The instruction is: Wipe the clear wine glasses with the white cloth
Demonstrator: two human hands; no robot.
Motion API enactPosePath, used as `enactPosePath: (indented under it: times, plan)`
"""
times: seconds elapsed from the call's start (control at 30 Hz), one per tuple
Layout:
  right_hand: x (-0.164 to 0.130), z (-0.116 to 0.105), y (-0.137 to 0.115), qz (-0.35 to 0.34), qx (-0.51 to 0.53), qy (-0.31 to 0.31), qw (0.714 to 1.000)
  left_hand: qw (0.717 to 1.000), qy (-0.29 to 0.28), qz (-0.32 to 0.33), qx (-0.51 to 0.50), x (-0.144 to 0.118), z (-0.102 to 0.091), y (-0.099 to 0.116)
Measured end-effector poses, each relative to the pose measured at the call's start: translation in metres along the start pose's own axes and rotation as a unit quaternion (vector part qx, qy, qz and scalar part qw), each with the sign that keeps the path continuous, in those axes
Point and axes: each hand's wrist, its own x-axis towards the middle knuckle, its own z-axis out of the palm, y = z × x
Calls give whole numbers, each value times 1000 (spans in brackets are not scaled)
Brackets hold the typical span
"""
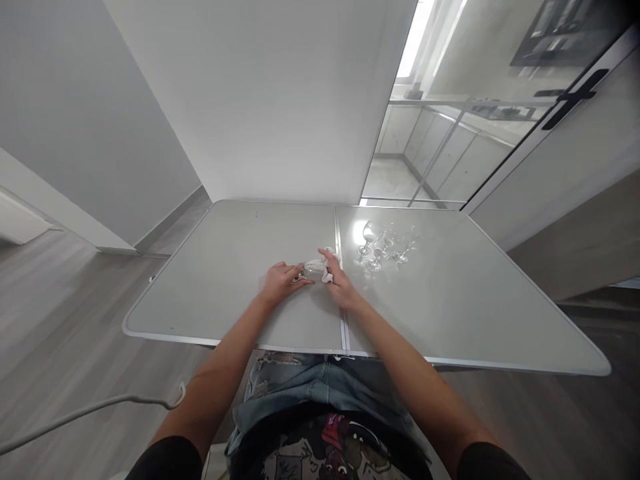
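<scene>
A clear wine glass is held on its side just above the table, between my two hands. My left hand is closed around its stem and foot end, at the left. At the other end, my right hand grips a white cloth that is pressed against the bowl. Part of the cloth seems to lie inside the glass, though the fingers hide some of it. To the right of my hands, several stemmed glasses stand upright close together.
The folding table is pale grey with a metal rim and a metal seam across its middle. Behind it rises a white wall. A glass door is at the back right. A pale cable runs at the lower left.
</scene>
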Motion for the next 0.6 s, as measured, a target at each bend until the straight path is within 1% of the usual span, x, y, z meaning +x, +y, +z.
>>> enactPosePath:
  times: [0.07, 0.1, 0.17, 0.2, 0.27, 0.33, 0.4, 0.47, 0.53, 0.6]
  plan:
    - [0, 0, -5, 34, 103, 3, 994, 1000, 12, 1, -2, 0, 0, 0]
    - [0, -1, -7, 49, 138, -1, 989, 1000, 18, 3, -3, 0, 0, 0]
    - [0, -5, -9, 63, 168, -17, 984, 1000, 21, 4, -7, 0, 0, 1]
    - [0, -8, -8, 61, 162, -27, 984, 1000, 17, 4, -9, -1, 0, 1]
    - [0, -12, -5, 39, 110, -45, 992, 1000, 2, 2, -12, -1, 0, 1]
    - [2, -13, -1, 6, 16, -48, 999, 1000, -11, -1, -13, -2, 0, 1]
    - [3, -11, 4, -24, -90, -36, 995, 1000, -10, -3, -12, -2, 1, 0]
    - [3, -7, 7, -44, -169, -24, 984, 1000, 0, -7, -9, -2, 1, 0]
    - [2, -3, 7, -50, -186, -16, 981, 1000, 3, -13, -3, -1, 2, 0]
    - [1, 0, 4, -32, -128, -3, 991, 1000, 1, -17, 2, -1, 2, 0]
